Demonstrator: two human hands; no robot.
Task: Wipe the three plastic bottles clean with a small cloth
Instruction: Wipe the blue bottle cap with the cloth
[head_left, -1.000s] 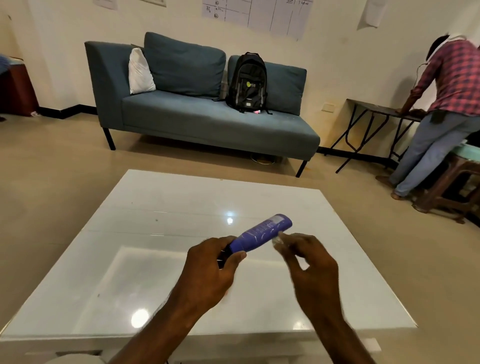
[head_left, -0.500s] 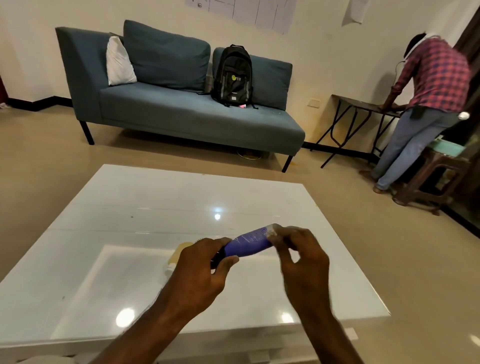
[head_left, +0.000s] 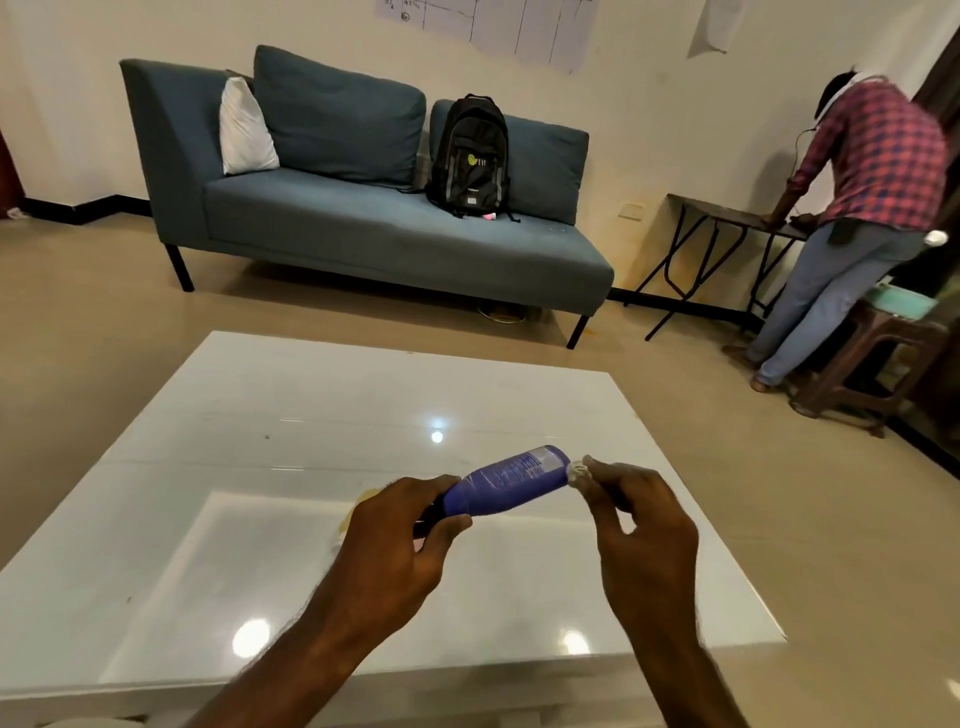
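Cloth (head_left: 578, 473) now off smooth bottle (head_left: 511, 479)

table (head_left: 218, 467) far and left surface bare, open | yellowish object (head_left: 349, 522) behind left hand (head_left: 395, 545)

Left hand (head_left: 400, 540) gripping, right hand (head_left: 641, 525) pinching (fingertips together).

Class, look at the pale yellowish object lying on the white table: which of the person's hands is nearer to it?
Left. The left hand hangs right over the yellowish object, partly hiding it; the right hand is well off to its right.
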